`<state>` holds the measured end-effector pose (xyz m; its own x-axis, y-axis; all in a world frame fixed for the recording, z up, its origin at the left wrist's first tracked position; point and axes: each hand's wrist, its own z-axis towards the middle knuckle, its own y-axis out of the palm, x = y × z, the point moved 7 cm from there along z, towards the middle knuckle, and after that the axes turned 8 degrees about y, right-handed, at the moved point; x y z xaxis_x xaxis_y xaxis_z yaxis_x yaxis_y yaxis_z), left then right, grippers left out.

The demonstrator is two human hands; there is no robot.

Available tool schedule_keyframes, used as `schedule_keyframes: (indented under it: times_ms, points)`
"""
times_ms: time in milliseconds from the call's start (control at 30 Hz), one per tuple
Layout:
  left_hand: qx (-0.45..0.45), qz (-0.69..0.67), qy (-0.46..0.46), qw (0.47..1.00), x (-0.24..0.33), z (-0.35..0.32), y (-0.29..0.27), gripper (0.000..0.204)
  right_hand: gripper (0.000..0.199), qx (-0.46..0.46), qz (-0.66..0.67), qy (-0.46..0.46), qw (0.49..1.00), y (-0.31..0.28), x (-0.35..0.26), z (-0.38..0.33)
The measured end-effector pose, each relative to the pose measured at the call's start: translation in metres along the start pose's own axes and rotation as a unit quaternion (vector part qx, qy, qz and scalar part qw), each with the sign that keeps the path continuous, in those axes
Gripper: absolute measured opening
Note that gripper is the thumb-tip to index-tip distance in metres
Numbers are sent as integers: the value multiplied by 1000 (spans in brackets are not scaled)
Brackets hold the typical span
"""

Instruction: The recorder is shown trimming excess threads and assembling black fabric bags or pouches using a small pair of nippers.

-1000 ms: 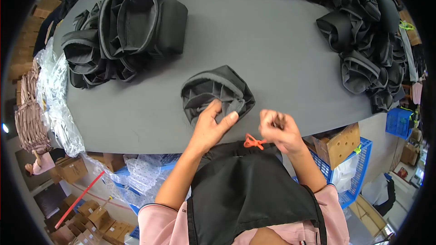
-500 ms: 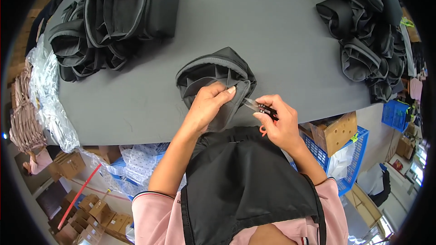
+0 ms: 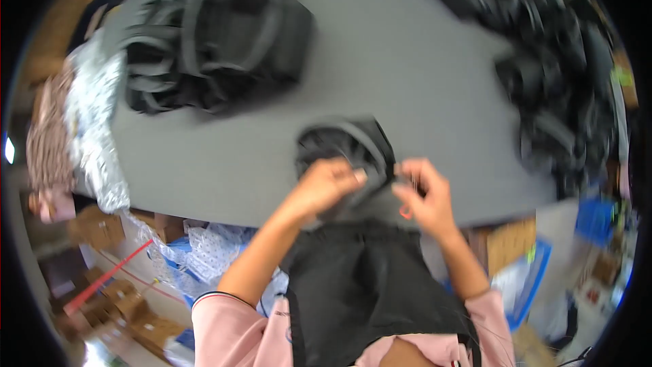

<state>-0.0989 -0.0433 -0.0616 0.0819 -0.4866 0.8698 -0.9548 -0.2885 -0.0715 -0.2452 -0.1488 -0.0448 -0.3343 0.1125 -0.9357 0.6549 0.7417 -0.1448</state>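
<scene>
One brown bundle (image 3: pixel 51 132) at far left, stacked in strips; crumpled clear plastic (image 3: pixel 102 129) hangs just beside it over the table edge. Below: part of another person (image 3: pixel 54 206) in pink, then brown cartons (image 3: pixel 98 228) and a red strip (image 3: pixel 109 277) slanting across the view. Any print on the cartons is too blurred to read.

On the grey table (image 3: pixel 435 95), upper left: left pile (image 3: pixel 292 44) of black bags, the largest showing a grey rim and its inside. Dotted plastic (image 3: pixel 221 245) under the near edge.

Left hand (image 3: pixel 329 187): thumb and fingers pinched on the near side of the black pouch (image 3: pixel 356 137). Pouch sits near the table's front edge, center, between the hands, grey band curving along its top. Small mark (image 3: pixel 288 334) on the pink shirt beside the apron (image 3: pixel 367 278); not legible.

Right hand (image 3: pixel 429 197): fingers curled around a small tool, blurred, its orange loop (image 3: pixel 405 212) showing below the thumb. Fingertips at the pouch's right side; contact cannot be told.

Further right: carton (image 3: pixel 513 245) by a blue crate (image 3: pixel 533 285) below the table; above, right pile (image 3: pixel 543 81) of black bags, heavily smeared. Far right, blue bin (image 3: pixel 596 221).
</scene>
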Motion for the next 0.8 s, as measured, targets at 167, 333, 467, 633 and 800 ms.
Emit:
schedule_keyframes:
  times_ms: [167, 333, 467, 633, 800]
  points:
    - [28, -29, 46, 998, -28, 2, 9, 28, 13, 24, -133, -99, 986, 27, 3, 3]
    - [-4, -30, 40, 999, -27, -18, 23, 32, 11, -42, 37, 19, 998, 17, 9, -13]
    - [60, 37, 123, 990, -12, -11, 7, 33, 10, -74, 192, 78, 976, 1, 3, -28]
    - [230, 180, 200, 935, 26, -27, -5, 31, 4, 8, 27, -48, 998, 20, 5, 7]
    - [273, 276, 418, 821, 46, -61, 15, 30, 8, 15, 95, -45, 994, 25, 22, 17]
